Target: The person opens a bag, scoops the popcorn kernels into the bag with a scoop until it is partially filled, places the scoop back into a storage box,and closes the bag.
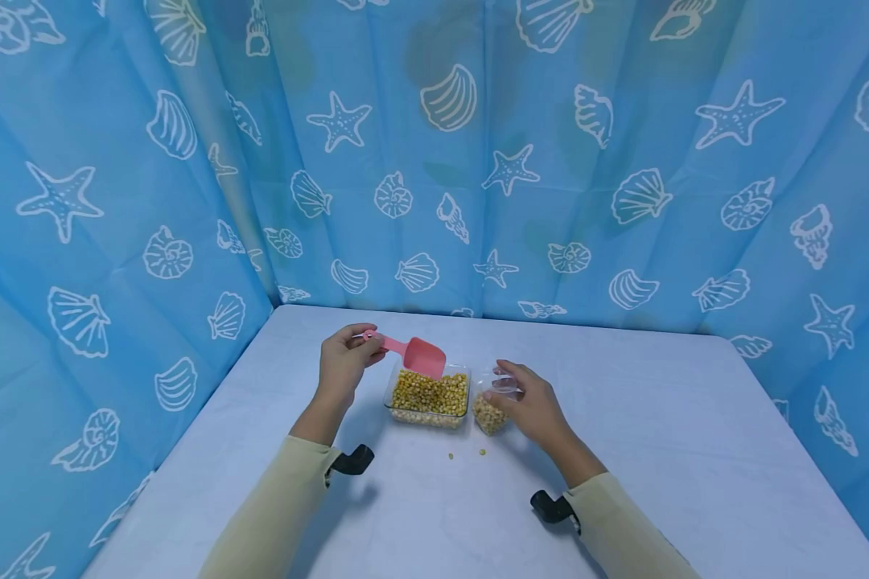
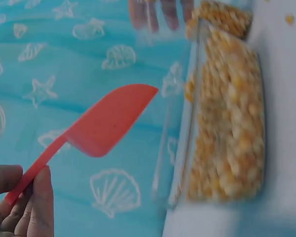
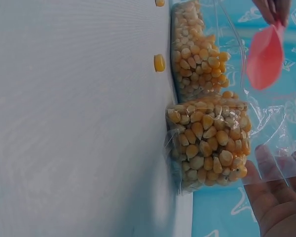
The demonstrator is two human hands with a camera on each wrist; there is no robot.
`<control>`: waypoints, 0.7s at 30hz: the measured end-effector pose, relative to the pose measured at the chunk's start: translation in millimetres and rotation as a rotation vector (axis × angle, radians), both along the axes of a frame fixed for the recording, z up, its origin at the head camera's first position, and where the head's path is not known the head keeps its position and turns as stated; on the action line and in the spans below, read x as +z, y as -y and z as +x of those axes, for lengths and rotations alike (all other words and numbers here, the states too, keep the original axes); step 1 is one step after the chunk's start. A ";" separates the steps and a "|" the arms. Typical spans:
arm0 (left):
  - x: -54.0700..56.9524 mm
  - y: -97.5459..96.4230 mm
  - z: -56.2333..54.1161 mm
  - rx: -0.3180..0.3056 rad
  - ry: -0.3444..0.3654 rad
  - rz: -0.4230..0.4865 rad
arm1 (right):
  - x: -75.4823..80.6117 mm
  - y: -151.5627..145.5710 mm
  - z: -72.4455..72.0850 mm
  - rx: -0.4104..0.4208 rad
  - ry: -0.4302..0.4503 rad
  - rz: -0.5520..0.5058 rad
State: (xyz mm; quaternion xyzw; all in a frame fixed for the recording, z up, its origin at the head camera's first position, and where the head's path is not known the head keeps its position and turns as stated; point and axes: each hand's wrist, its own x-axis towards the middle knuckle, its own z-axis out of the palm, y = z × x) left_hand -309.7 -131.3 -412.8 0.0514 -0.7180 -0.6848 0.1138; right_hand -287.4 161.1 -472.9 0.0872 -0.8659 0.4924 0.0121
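My left hand [image 1: 342, 366] pinches the handle end of a pink scoop [image 1: 424, 358], whose bowl hangs over the back of a clear rectangular container [image 1: 427, 418] of yellow corn kernels [image 2: 232, 123]. No kernels show in the scoop. Just right of the container stands a clear plastic bag [image 3: 266, 123], its lower part filled with corn kernels [image 3: 209, 143]. At the bag's upper part is my right hand [image 1: 532, 402], thumb on one side and fingers on the other, holding it. Some of those fingertips [image 3: 266, 158] show through the film.
Two loose kernels lie on the white tablecloth in front of the container, one kernel [image 1: 482, 452] nearer the bag and another kernel [image 1: 450, 456] to its left. A blue curtain [image 1: 376, 161] with white shell prints hangs behind the table and along its sides.
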 end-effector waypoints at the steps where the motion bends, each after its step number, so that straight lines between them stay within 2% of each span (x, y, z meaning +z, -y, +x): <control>1: -1.2 2.7 -0.5 0.012 0.010 -0.007 | -0.5 -0.7 0.3 0.001 0.000 -0.004; 6: -3.8 12.8 -0.9 0.050 0.040 -0.039 | -1.9 -3.4 1.8 0.011 0.009 -0.022; 12: -5.5 16.2 -0.9 0.052 0.010 -0.125 | -3.1 -4.7 0.4 0.017 0.000 0.002; 16: -10.8 15.4 -2.6 0.068 -0.005 -0.204 | -4.5 -5.5 -0.5 0.020 -0.006 0.010; 17: -25.6 20.9 -13.6 0.062 -0.025 -0.206 | -4.9 -5.5 -0.8 0.020 -0.006 0.009; 18: -34.5 22.4 -19.3 0.065 -0.038 -0.217 | -5.4 -5.5 -1.0 0.019 -0.005 0.011; 21: -41.4 19.2 -22.0 0.078 -0.052 -0.238 | -5.9 -5.1 -1.3 0.019 -0.006 0.010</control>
